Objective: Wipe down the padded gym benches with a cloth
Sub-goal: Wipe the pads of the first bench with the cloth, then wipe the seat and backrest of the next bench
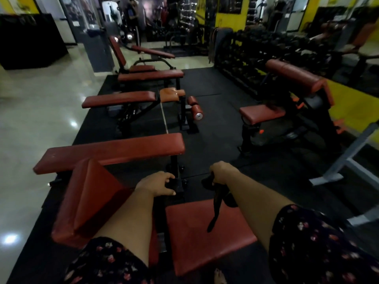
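Stands over the nearest bench (184,253), looking down along both bare forearms. Clutches a black cloth (216,201) in the right grip (222,174), fingers wrapped round its bunched upper end, and lets the loose tail hang down over the far part of the red seat pad (221,242); cannot tell whether the tail touches the pad. Carries the left grip (158,184) above the gap between seat pad and tilted back pad (92,201), fingers curled and thumb out; cannot tell whether clasping some dark metal there or nothing at all. Wears dark floral sleeves (307,242) down to the elbows. Faces a long flat bench (110,152) just past the back pad, lying crosswise, with more red-topped benches (119,98) lined up behind it on the black floor mat (215,130). Has to the right, well apart, another red-padded machine (287,95), and behind that a dim rack of dumbbells (256,58). Has pale shiny floor (41,109) to the left of the mat.
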The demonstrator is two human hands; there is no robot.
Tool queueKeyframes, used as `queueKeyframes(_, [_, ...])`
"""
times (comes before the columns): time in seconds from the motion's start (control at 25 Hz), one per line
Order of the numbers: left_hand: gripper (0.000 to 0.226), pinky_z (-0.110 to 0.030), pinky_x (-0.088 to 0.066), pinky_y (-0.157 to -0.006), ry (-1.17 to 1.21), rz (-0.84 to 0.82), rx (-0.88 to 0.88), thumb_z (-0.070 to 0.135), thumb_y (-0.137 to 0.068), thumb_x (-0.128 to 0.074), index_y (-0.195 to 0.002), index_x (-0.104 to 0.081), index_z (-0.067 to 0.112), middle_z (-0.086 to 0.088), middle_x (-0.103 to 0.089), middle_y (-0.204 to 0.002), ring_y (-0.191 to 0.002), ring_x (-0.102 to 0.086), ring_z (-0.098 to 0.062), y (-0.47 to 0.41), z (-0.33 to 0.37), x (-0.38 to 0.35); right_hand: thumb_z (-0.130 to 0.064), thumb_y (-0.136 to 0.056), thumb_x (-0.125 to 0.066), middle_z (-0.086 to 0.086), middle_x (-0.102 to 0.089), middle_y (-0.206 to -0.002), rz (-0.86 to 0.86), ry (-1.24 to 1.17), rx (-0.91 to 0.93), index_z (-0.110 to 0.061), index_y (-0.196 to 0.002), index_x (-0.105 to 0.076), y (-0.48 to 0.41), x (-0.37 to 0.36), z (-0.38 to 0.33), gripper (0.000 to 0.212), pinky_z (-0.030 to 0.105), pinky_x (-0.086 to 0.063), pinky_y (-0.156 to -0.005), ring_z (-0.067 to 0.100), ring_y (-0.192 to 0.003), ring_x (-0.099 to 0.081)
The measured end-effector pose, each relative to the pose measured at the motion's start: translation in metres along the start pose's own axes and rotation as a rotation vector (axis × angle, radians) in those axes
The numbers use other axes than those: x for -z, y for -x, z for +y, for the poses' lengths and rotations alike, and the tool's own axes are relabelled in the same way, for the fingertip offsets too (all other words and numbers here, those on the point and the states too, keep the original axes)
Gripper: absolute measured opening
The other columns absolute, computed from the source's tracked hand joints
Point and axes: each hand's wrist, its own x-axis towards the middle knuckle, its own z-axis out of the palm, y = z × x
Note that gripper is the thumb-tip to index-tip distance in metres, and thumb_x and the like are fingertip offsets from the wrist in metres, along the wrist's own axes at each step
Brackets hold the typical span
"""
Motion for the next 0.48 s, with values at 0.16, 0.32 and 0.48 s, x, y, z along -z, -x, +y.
queueKeyframes(0.16, [0.077, -0.038, -0.044, -0.105, -0.025, -0.035, -0.058, 0.046, -0.078, -0.077, -0.145, -0.042, 0.033, 0.006, -0.048, -0.137, -0.127, -0.049, -0.011, -0.001, 0.027, -0.007, -0.026, -0.084, -0.076, 0.013, -0.059, -0.121, 0.007, -0.031, -0.049, -0.008, -0.118, -0.061, 0.020, 0.009, 0.016, 0.041, 0.038, -0.052, -0.085, 0.032, -0.109, -0.059])
queueKeyframes(0.32, [0.083, -0.038, -0.045, -0.104, -0.038, -0.036, -0.138, 0.047, -0.075, -0.079, -0.147, -0.040, 0.033, 0.005, -0.048, -0.136, -0.125, -0.051, -0.011, -0.011, 0.061, -0.005, -0.026, -0.080, -0.079, 0.013, -0.062, -0.117, 0.003, -0.047, -0.124, -0.006, -0.116, -0.065, 0.042, 0.007, 0.043, 0.043, 0.037, -0.054, -0.083, 0.032, -0.104, -0.062])
queueKeyframes(0.48, [0.083, -0.039, -0.043, -0.106, -0.077, -0.052, -0.225, 0.046, -0.077, -0.078, -0.148, -0.038, 0.032, 0.004, -0.045, -0.139, -0.128, -0.048, -0.010, -0.023, 0.108, 0.000, -0.023, -0.079, -0.080, 0.010, -0.045, -0.126, 0.057, -0.068, -0.217, -0.008, -0.122, -0.060, 0.063, 0.005, 0.082, 0.049, 0.044, -0.051, -0.093, 0.038, -0.112, -0.054])
